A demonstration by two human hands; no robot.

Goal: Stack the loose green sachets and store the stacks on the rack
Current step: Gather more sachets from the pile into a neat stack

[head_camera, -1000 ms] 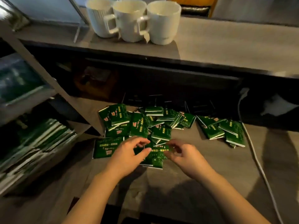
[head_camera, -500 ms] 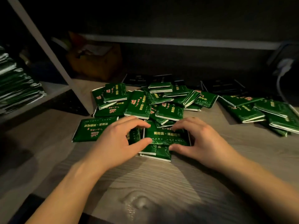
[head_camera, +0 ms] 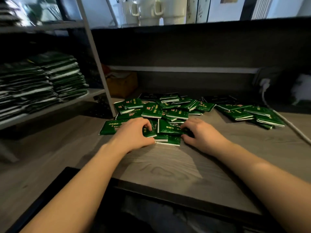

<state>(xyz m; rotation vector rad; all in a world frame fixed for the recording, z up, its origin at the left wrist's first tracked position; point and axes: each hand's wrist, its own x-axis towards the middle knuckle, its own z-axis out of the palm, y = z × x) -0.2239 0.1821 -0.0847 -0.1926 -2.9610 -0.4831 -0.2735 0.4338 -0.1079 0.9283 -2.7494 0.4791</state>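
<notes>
We have both hands down on the near edge of the pile of green sachets (head_camera: pixel 161 113) that lies scattered on the wooden table (head_camera: pixel 165 169). Our left hand (head_camera: pixel 133 133) curls its fingers over the left side of a small stack (head_camera: pixel 166 132) at the front of the pile, thumb pressed against the stack's near edge. Our right hand (head_camera: pixel 200 133) grips the same stack from the right, fingers bent over the top sachet and thumb tucked at the lower right corner. The stack sits flat on the table between the two hands, uneven, with lower sachets poking out at the front.

One single sachet (head_camera: pixel 111 126) lies flat just left of our left hand. A second, smaller group of sachets (head_camera: pixel 252 113) is spread to the right, apart from the main pile, beside a white cable (head_camera: pixel 296 130). On the rack (head_camera: pixel 94 52) at the left, tall stored stacks (head_camera: pixel 42 81) fill a shelf. White mugs (head_camera: pixel 148 10) stand on the ledge above.
</notes>
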